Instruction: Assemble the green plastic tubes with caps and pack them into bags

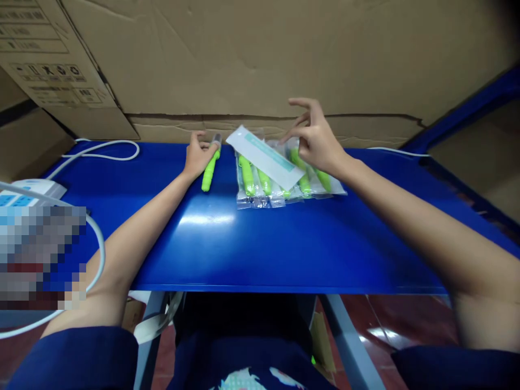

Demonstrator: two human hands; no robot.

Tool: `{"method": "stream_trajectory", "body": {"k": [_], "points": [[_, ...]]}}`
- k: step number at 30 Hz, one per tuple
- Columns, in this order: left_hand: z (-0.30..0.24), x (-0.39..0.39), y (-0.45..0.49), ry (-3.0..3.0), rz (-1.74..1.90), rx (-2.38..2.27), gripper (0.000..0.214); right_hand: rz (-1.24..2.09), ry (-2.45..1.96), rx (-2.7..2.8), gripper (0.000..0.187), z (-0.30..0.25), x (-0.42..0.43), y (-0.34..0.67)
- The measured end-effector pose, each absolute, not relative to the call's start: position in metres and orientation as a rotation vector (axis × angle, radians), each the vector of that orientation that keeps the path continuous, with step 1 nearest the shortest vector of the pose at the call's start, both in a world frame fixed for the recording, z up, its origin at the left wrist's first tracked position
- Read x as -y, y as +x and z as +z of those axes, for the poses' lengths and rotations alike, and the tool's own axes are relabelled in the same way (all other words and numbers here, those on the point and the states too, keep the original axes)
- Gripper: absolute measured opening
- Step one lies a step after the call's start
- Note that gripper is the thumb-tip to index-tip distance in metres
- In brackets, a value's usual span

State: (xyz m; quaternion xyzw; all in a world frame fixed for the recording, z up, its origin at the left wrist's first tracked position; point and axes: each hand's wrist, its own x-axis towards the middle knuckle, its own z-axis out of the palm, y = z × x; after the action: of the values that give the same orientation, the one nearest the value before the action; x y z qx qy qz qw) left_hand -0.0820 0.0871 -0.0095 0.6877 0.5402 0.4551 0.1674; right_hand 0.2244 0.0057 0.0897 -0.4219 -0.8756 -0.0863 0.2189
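Note:
My left hand [198,156] is closed on a lime-green ribbed handle [208,176] with a clear cap at its far end. The thumb lies near the cap, and the handle's near end points toward me, at or just above the blue table. My right hand [314,135] is open, its fingers apart and curved, over the right part of a row of clear plastic bags [260,202]. Several similar lime-green handles [246,176] lie inside the bags. A white paper strip with a teal band [264,157] lies slantwise across them. Nothing shows between my right fingers.
A large cardboard sheet [244,59] stands behind the blue table [252,249]. At the left are a white power strip [36,189] and a looping white cable [101,149]. Another white cable [398,152] runs along the back right. A blurred-out patch covers the lower left.

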Motion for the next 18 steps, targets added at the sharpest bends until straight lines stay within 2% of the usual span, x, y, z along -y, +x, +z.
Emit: {"method": "stream_trajectory", "body": {"k": [9, 15, 18], "points": [[0.018, -0.065, -0.072, 1.751, 1.500, -1.473, 0.061, -0.453, -1.215, 2.485, 0.046, 0.098, 0.007, 0.207], [0.044, -0.037, -0.039, 1.949, 1.279, -1.237, 0.064, -0.540, -1.065, 2.526, 0.069, 0.095, 0.008, 0.181], [0.043, -0.024, -0.018, 2.037, 1.198, -1.139, 0.063, -0.554, -1.034, 2.581, 0.065, 0.096, 0.009, 0.181]]}}
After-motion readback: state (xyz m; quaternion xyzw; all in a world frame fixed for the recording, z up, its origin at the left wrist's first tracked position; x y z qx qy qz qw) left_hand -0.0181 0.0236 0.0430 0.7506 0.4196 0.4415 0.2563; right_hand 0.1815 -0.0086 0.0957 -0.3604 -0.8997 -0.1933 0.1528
